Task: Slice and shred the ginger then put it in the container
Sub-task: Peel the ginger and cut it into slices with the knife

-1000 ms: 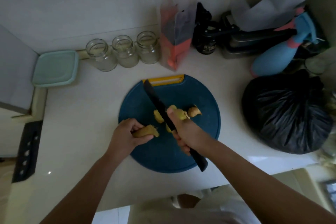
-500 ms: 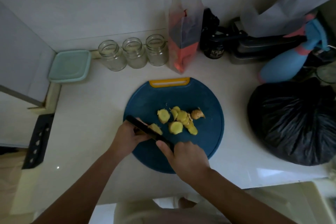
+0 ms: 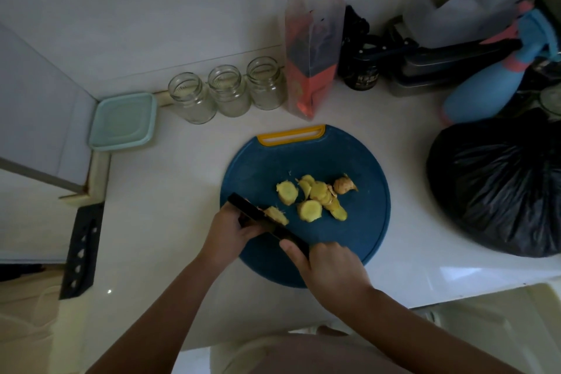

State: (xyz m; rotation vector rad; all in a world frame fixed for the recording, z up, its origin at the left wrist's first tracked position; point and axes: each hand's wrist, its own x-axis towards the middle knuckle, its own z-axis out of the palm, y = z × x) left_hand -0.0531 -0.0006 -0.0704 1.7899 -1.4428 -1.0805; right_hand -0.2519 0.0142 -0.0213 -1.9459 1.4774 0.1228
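Since a second ago the knife (image 3: 263, 219) has swung down from pointing up the cutting board (image 3: 361, 167) and now lies low across the ginger piece (image 3: 277, 215), its blade running up and to the left from the handle. Far left, against the wall, a pale green container (image 3: 123, 121) sits well apart from the work with its lid on, and beside it three empty glass jars (image 3: 228, 91) stand in a row. Coming across, the left hand (image 3: 229, 234) curls its fingers round the ginger piece and pins it to the near-left part of the board, knuckles right up against the blade. That piece is short and tan-skinned, and a rough, fibrous yellow face shows just past the blade. To its right the slices (image 3: 314, 196) lie in a loose heap near the board's middle. They are pale yellow rounds, some overlapping, with a knobbly brown end piece (image 3: 344, 184) at the far side. The right hand (image 3: 332, 270) is wrapped tight round the knife handle at the board's near edge. Ginger looks light, firm and stringy to me, and probably damp and slick on its cut faces. With so little left, I'd grip it by the skin at the end away from the blade, fingertips tucked back. Over on the right a black bag (image 3: 498, 185) slumps on the tabletop (image 3: 170, 191).
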